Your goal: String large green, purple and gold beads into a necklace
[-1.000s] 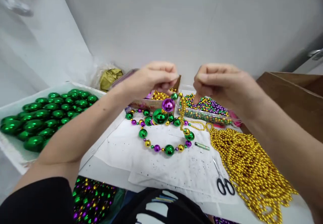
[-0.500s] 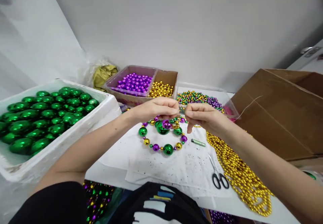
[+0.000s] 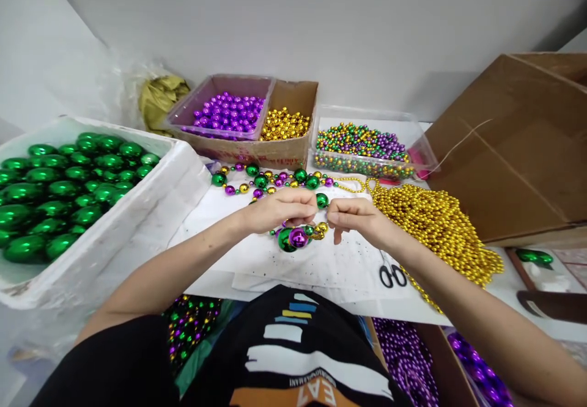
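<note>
My left hand [image 3: 293, 206] is closed in a pinch over the white cloth. My right hand [image 3: 352, 214] is pinched shut just to its right, with a small gap between them. Both appear to grip the ends of a beaded necklace [image 3: 299, 237]; any cord at the fingertips is too fine to make out. Its large green, purple and gold beads hang below my left hand. A green bead [image 3: 322, 200] shows in the gap between the hands. Behind, more strung green, purple and gold beads [image 3: 279, 179] lie on the cloth.
Scissors [image 3: 392, 275] lie near my right forearm, beside heaped gold bead strands [image 3: 426, 223]. A white foam box [image 3: 183, 162] of green baubles stands left. At the back are a tub of purple beads [image 3: 229, 113], gold beads [image 3: 285, 124], a clear mixed-bead tray [image 3: 367, 147] and a cardboard box [image 3: 509, 150].
The view has tilted downward. Both hands, still pinched together, have come nearer to me with the dangling large beads. The lighter-like green stick on the cloth is now hidden.
</note>
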Motion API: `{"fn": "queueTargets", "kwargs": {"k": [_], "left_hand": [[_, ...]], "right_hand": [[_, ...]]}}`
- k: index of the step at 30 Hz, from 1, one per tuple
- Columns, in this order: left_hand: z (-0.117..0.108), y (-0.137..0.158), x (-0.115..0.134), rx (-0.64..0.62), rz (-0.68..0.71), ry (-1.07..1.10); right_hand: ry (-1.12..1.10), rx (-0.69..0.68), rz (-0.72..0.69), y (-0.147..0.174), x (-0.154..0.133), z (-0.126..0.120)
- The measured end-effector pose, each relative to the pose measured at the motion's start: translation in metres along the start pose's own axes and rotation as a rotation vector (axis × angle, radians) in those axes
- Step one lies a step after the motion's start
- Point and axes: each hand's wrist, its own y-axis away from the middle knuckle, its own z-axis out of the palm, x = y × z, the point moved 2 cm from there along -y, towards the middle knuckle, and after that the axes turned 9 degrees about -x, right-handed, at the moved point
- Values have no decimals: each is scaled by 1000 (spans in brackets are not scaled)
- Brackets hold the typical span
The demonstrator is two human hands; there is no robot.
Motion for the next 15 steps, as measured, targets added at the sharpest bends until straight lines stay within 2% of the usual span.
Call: {"fn": "queueTargets", "kwargs": {"k": [5, 11, 15], "left_hand": [[9, 6, 5, -17, -23, -56], [22, 10, 21, -25, -103, -175], [30, 10, 28, -5, -121, -283]], "right_hand": [[-78, 1, 20, 4, -1, 5], [-325, 38, 95, 10, -6, 16], [-263, 98, 89, 13, -8, 18]]}}
